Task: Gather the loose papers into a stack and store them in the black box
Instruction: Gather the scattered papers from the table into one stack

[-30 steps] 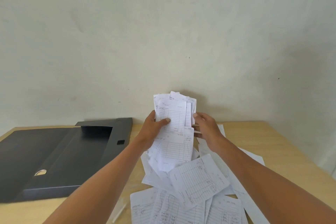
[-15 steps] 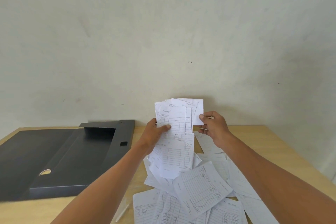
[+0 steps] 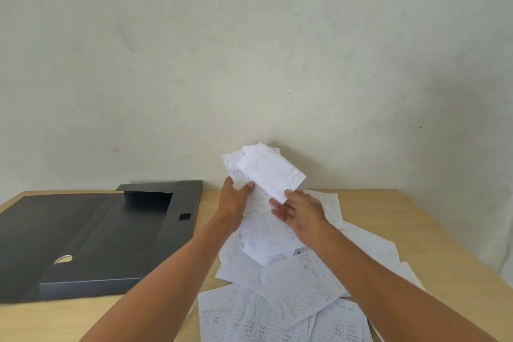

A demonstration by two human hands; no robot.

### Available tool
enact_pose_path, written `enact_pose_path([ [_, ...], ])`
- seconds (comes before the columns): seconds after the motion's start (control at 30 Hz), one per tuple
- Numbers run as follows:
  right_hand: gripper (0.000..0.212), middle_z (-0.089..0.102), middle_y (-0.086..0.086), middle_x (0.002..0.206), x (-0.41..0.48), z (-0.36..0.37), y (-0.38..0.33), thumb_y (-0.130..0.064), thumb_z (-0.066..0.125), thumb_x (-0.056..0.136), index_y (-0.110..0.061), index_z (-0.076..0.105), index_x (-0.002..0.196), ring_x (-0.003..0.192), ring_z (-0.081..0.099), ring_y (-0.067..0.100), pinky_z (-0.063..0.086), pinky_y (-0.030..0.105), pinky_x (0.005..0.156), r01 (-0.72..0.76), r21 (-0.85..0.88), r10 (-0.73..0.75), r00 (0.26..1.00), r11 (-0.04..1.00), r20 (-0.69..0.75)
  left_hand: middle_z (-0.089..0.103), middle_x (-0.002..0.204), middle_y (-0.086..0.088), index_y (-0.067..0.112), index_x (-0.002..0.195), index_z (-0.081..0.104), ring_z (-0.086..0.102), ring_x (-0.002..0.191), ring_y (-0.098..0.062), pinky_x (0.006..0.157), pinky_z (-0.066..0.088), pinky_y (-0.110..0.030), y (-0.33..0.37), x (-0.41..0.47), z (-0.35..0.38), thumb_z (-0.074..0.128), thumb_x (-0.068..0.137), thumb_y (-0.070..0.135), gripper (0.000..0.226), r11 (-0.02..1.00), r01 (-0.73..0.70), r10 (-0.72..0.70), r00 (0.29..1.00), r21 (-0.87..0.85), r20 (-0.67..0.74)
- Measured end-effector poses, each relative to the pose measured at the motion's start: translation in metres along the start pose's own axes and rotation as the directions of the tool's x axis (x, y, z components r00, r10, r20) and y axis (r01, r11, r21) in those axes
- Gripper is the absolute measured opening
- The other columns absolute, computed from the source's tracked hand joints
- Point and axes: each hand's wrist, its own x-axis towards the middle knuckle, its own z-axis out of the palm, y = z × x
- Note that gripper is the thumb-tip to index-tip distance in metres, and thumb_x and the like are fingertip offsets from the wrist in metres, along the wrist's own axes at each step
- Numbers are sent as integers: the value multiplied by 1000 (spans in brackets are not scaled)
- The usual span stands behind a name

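Note:
My left hand (image 3: pixel 235 203) grips an untidy stack of white printed papers (image 3: pixel 259 226), held upright above the table. My right hand (image 3: pixel 298 212) pinches one tilted sheet (image 3: pixel 270 172) at its lower corner and holds it against the front of the stack. Several loose papers (image 3: pixel 302 286) lie scattered on the wooden table below and to the right of my hands. The black box (image 3: pixel 111 233) lies open and flat on the left side of the table, nothing inside it.
The wooden table (image 3: pixel 388 219) stands against a plain pale wall (image 3: pixel 249 50). Its right edge runs diagonally near the loose sheets. Bare wood shows between the box and the papers, and in front of the box.
My right hand has brought a single sheet over the front of the stack, tilting it. The stack in my left hand has stayed in much the same place.

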Motion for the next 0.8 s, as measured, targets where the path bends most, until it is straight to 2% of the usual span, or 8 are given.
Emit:
enact_pose_path([
  [0.13,5,66,21,99,-4,11,27,-3,55,98,-1,57,102,72,74,30,57,35,50,-42,-128,31,996,991,-88,70,125,-14,10,130,56,70,111,-32,94,57,-56,-3,-4,2,56,104,28,32,1000,-17,17,1000,-17,10],
  [0.3,13,69,19,95,-3,23,31,-5,55,97,-1,59,109,67,74,28,57,35,50,-53,-228,27,993,972,-118,71,127,-2,16,134,57,69,116,-24,98,57,-48,-4,-8,-4,65,73,79,88,999,-50,51,995,-14,86],
  [0.4,23,70,16,93,-6,23,29,-10,60,96,1,61,115,67,70,24,57,33,49,-98,-347,66,993,933,-103,73,124,-6,12,132,59,70,115,-28,98,57,-50,-7,-7,-3,76,87,43,57,994,-101,97,987,27,131],
  [0.47,36,67,11,97,-4,17,27,-21,64,93,0,55,122,74,62,21,54,31,54,-98,-460,25,986,882,-162,73,124,-8,10,131,61,70,113,-30,98,56,-54,-9,-2,-6,70,94,18,39,993,-114,109,988,35,111],
  [0.57,52,53,11,129,6,1,15,-22,58,93,-10,32,137,111,56,30,54,43,87,21,-620,-225,941,784,-254,72,127,-6,12,134,60,69,114,-29,98,56,-51,-2,5,-12,66,97,10,37,995,-103,102,987,0,124],
  [0.67,49,56,7,128,10,-16,-2,-25,59,94,-14,42,139,112,57,25,49,38,88,76,-767,-194,979,637,-64,73,127,-7,11,135,59,69,115,-31,96,57,-52,6,8,-15,66,97,10,39,994,-92,99,981,-51,166],
  [0.73,32,68,3,112,6,-20,-9,-31,60,97,-13,62,123,97,64,18,50,32,79,77,-792,-14,996,606,86,72,127,-8,11,136,58,70,115,-32,94,58,-52,9,7,-16,67,96,10,40,994,-84,97,976,-76,194],
  [0.8,23,73,0,104,7,-19,-7,-30,60,97,-16,69,113,93,67,15,52,30,77,145,-788,-6,984,598,177,74,123,-7,13,132,60,73,110,-30,86,61,-47,10,5,-14,67,95,8,38,995,-59,78,969,-84,235],
])
